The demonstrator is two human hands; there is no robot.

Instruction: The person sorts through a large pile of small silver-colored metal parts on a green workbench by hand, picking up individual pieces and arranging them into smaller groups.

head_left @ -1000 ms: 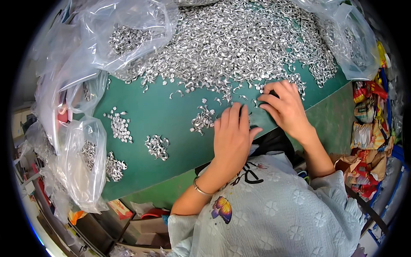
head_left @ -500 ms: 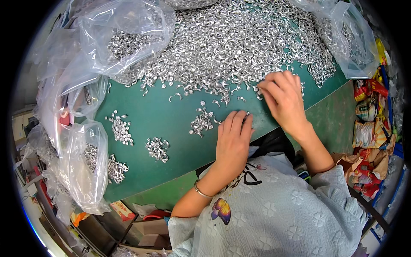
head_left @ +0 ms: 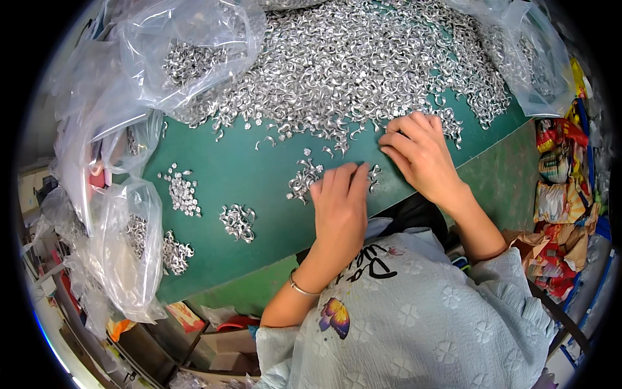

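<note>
A large heap of small curved silvery metal pieces (head_left: pixel 337 71) covers the far part of the green table (head_left: pixel 246 168). My right hand (head_left: pixel 421 155) is at the heap's near edge, fingers bent and closing toward the thumb; whatever lies between the tips is hidden. Nearer to me, my left hand (head_left: pixel 340 204) is low over the tabletop, slightly blurred, its fingers stretched and a little apart. A small pile of metal pieces (head_left: pixel 302 180) lies just left of its fingertips. Several loose pieces (head_left: pixel 374 177) are on its right side.
Further left are a pile of curved pieces (head_left: pixel 238 222) and a cluster of small blocky pieces (head_left: pixel 183 192). Clear plastic bags with metal pieces (head_left: pixel 188 55) stand at the far left, along the left edge (head_left: pixel 129 246) and at the far right (head_left: pixel 534 65). Colourful packages (head_left: pixel 554 201) lie beyond the right edge.
My left hand has shifted left toward the small pile, uncovering loose pieces on its right. My right hand has drawn slightly left and nearer to me.
</note>
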